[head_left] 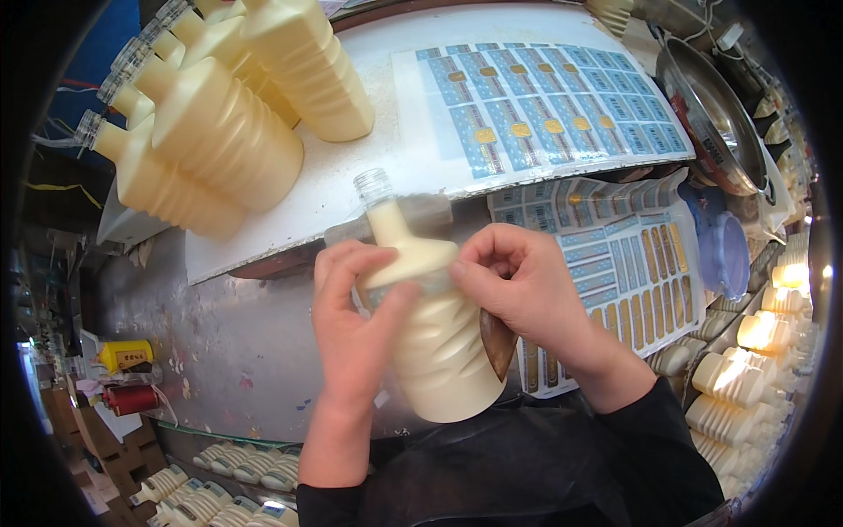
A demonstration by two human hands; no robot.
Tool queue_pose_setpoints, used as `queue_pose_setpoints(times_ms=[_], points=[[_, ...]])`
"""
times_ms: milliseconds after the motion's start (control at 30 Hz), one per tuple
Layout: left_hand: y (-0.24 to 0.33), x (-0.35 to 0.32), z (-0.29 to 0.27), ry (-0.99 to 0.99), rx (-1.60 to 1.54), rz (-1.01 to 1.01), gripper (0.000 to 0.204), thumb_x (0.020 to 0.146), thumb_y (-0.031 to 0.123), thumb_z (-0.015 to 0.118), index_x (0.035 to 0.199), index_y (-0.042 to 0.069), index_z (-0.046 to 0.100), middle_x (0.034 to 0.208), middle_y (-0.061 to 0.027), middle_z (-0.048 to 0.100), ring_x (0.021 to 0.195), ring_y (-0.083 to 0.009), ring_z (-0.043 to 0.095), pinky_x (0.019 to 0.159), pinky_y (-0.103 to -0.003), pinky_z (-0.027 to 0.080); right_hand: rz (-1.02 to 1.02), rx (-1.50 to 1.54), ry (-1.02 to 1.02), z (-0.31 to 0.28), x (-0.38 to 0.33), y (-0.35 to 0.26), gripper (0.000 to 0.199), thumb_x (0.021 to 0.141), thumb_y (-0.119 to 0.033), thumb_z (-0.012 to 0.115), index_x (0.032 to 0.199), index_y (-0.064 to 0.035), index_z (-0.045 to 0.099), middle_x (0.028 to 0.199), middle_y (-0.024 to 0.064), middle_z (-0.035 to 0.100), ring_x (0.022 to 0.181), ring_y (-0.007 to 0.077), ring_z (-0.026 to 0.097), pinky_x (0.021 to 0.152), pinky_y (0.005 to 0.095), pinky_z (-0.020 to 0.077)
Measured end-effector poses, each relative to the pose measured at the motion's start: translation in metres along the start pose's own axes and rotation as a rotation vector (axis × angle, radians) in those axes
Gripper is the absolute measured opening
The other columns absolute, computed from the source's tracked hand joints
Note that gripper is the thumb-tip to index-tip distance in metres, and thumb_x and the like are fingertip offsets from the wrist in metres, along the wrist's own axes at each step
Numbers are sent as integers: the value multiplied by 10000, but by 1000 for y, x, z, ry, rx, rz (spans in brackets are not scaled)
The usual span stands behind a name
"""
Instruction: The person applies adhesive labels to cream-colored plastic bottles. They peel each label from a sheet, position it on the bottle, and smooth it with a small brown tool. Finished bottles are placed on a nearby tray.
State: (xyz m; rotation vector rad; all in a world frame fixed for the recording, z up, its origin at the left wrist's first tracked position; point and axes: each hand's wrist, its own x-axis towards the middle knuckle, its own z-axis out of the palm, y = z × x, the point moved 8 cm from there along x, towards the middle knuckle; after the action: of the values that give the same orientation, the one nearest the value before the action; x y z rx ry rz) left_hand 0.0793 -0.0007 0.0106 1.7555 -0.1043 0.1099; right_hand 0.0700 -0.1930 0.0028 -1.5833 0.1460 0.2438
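A ribbed clear bottle (436, 342) full of cream-coloured liquid lies between both hands, its uncapped neck pointing away from me. My left hand (356, 321) wraps its left side with the thumb across the shoulder. My right hand (518, 281) presses fingertips on the bottle's upper right shoulder, where a clear band or label sits. A sheet of blue and gold stickers (549, 110) lies on the white board beyond. A second sticker sheet (628, 259), partly peeled, is just right of my right hand.
Several filled bottles (219, 114) lie stacked at the upper left on the white board (351, 176). A metal bowl (711, 114) and a blue lidded tub (724, 250) stand at the right. More filled bottles (746, 378) line the right edge and the lower left (219, 492).
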Motion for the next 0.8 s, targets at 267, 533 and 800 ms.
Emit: queue_pose_setpoints(times_ms=[267,533,800], points=[[5,0,4,-7,5,6,331,739,18,798,1054,29,696,1151,-84,557,1116,-222,569,1009,-326,447,-53,-13,59,-7,4,7,185,921,-161,720,978,13,695,850,55,719,823,85,661,737,269,536],[-5,-4,7,-39,-56,-17,416,804,-14,698,1211,31,623,1259,-106,481,1204,-226,513,1078,-340,407,-137,-381,82,2,5,-13,375,899,-344,742,1066,-22,647,859,110,655,784,198,649,689,347,497],[-4,-6,9,-75,-60,13,480,802,-22,693,1265,39,584,1286,-111,459,1236,-243,494,1107,-351,388,-64,-386,56,6,13,-10,461,821,-406,776,1039,-26,631,853,157,646,770,331,652,688,432,504]])
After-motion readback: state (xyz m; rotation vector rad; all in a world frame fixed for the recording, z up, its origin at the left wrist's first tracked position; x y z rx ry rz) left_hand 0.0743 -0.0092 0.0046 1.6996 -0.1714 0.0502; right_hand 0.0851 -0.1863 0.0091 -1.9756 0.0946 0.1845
